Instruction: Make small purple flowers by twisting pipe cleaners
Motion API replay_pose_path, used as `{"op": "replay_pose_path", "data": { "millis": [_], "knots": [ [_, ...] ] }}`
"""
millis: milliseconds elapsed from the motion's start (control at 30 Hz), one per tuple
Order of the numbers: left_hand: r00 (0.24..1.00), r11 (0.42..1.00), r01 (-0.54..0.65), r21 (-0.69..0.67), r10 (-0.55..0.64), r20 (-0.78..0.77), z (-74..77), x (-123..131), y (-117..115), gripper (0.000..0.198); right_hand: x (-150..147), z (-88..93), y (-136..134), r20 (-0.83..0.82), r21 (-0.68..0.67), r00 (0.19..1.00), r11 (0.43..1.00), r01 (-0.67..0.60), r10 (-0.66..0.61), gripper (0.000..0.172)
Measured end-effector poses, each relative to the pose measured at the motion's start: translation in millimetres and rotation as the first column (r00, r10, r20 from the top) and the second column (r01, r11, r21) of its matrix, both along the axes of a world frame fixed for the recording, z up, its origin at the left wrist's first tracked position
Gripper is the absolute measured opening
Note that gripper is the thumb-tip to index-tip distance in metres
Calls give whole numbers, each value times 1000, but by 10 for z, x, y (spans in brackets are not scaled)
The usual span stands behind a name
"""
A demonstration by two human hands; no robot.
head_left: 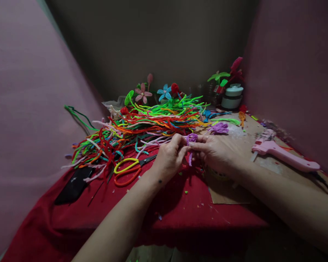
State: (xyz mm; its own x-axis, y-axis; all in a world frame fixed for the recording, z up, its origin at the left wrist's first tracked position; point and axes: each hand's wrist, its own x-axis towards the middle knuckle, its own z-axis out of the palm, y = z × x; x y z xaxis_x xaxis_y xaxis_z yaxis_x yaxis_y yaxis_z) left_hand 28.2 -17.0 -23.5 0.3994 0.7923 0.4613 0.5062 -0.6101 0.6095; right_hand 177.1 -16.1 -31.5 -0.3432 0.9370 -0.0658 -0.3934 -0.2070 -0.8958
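The left hand (168, 156) and the right hand (211, 149) are brought near each other, and between their fingertips there is a small looped piece of purple fuzzy stem (191, 138). The thumb and the index finger of the left hand are pinching its left side, while the thumb and fingers of the right hand are pressed together on its right side; a short purple end (190, 159) hangs just below the fingers. How the other fingers of the right hand are bent, I cannot tell exactly. Just beyond the right fingers lies a bunched purple fuzzy piece (219, 128). Beyond the left fingers and to their left spreads a large heap of many-coloured fuzzy stems (158, 120), and behind it stand a blue five-petalled fuzzy flower (164, 92) and a pink fuzzy flower (143, 93). To the left of the left fingers rest scissors with one yellow and one red handle (127, 171), and farther left a flat black phone (74, 185). Well to the right of the right fingers, a pink plastic glue gun (282, 152) lies on a brown cardboard sheet (226, 195). Under everything is a red cloth (180, 218).
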Motion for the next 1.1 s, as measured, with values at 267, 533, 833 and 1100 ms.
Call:
{"op": "replay_pose_path", "data": {
  "millis": [267,533,833,1100],
  "knots": [
    [991,978,126,-163,-131,-17,91,-59,-14,23,4,-15,21,-131,-10,991,1000,13,-15,11],
    [988,943,136,-303,-109,105,109,-41,-2,35,30,-22,48,-196,-26,980,1000,8,-13,10],
    [976,825,154,-544,-41,213,182,-24,-25,3,8,34,34,-176,49,982,995,85,-75,8],
    [985,755,168,-634,-115,125,240,-84,-23,6,0,38,-20,67,78,984,984,163,-168,16]
  ]
}}
